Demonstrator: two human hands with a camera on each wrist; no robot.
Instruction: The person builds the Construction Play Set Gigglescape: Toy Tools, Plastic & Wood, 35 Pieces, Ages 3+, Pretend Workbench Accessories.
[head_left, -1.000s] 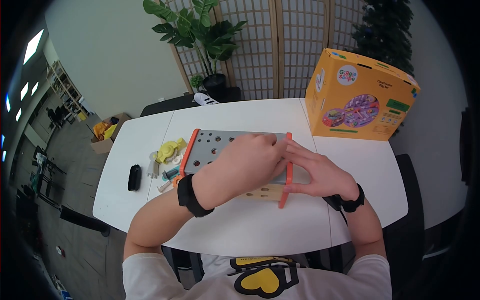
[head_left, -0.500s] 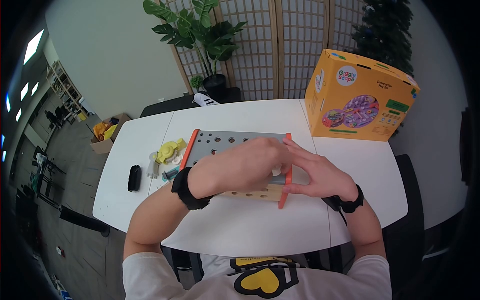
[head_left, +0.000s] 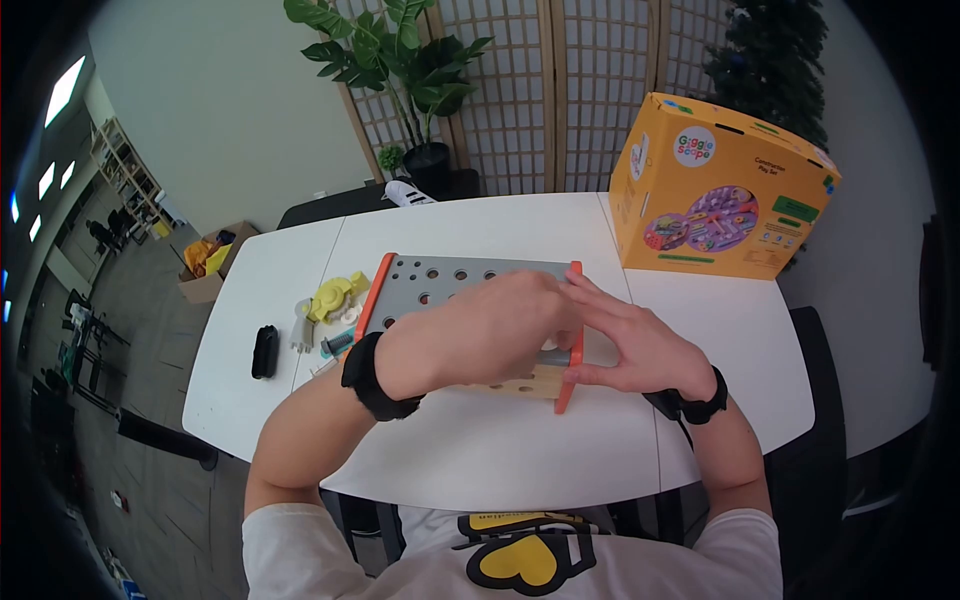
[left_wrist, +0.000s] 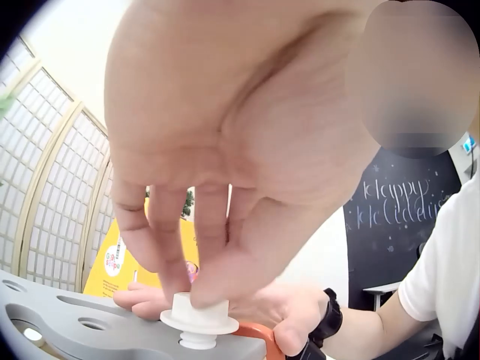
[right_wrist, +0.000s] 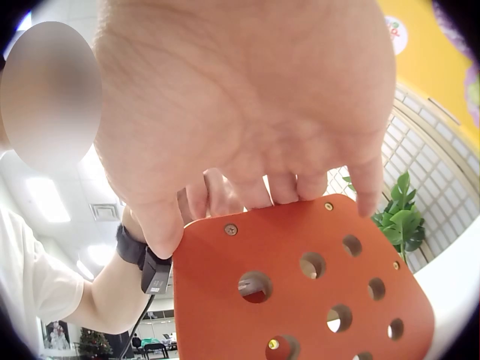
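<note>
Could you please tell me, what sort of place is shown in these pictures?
Probably an office or shared workspace, though I cannot be certain. The signs are the rectangular ceiling lights, the tall shelving unit and the chalkboard with a handwritten holiday greeting.

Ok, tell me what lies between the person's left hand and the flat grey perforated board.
A white flanged screw with a ridged lower end, pinched by the left hand over the grey perforated board; the left wrist view shows it.

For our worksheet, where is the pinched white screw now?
In the left wrist view, low and left of centre, the left hand pinches the white screw at the grey board, near its orange end panel.
</note>
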